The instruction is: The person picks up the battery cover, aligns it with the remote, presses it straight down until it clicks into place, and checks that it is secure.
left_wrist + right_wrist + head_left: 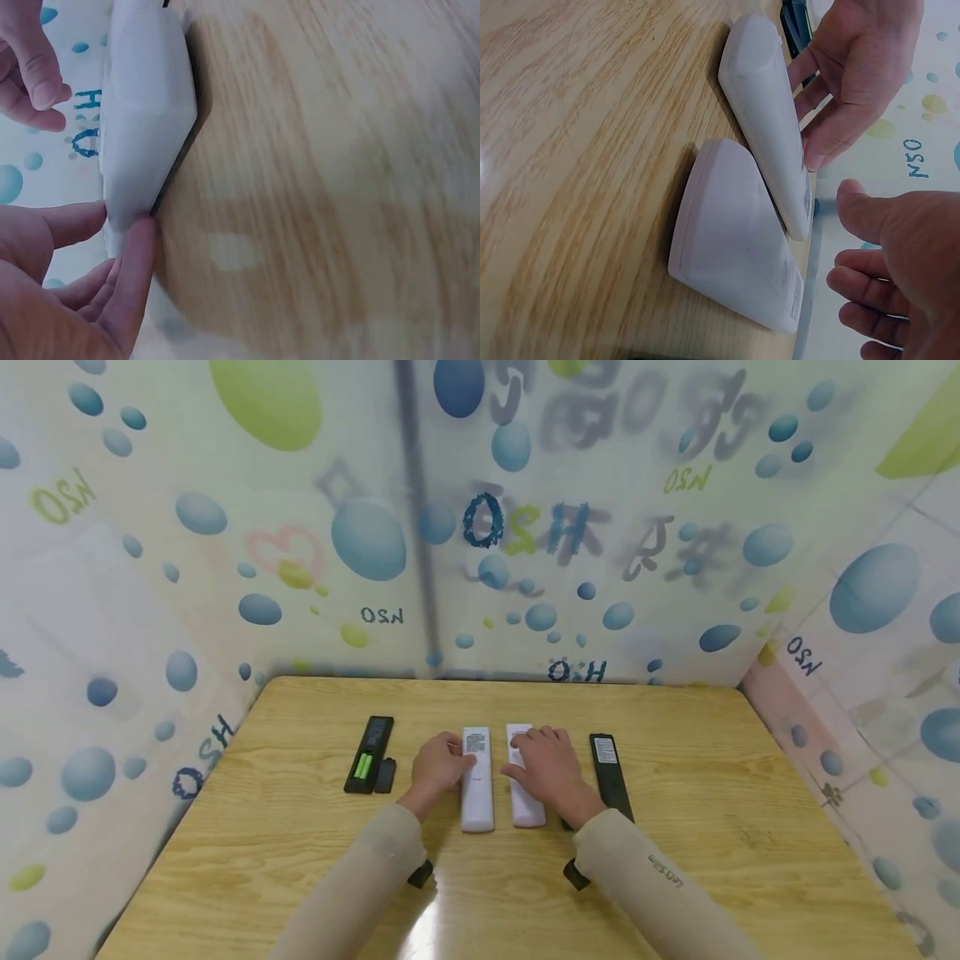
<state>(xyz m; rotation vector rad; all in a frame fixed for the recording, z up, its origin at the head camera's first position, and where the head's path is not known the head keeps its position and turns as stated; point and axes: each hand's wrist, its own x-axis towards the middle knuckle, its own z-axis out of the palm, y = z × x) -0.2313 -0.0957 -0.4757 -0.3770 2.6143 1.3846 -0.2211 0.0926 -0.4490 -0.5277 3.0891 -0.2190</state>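
Note:
Two white remote controls lie side by side, face down, on the wooden table in the head view. My left hand [441,766] is at the left edge of the left white remote [477,802]; thumb and fingers pinch its edge, as the left wrist view shows. Over the right white remote [527,812] hovers my right hand [551,768], its fingers loosely bent. In the right wrist view the right hand [907,262] stands apart from the right remote [731,232], with nothing held. Part of the right remote is hidden beneath that hand in the head view.
Left of the hands lies a black remote [377,735] with green batteries [363,766] in its open compartment, its cover [385,775] beside it. Another black remote [613,781] lies on the right, partly behind the right forearm. A patterned wall [480,635] borders the wooden table [712,793].

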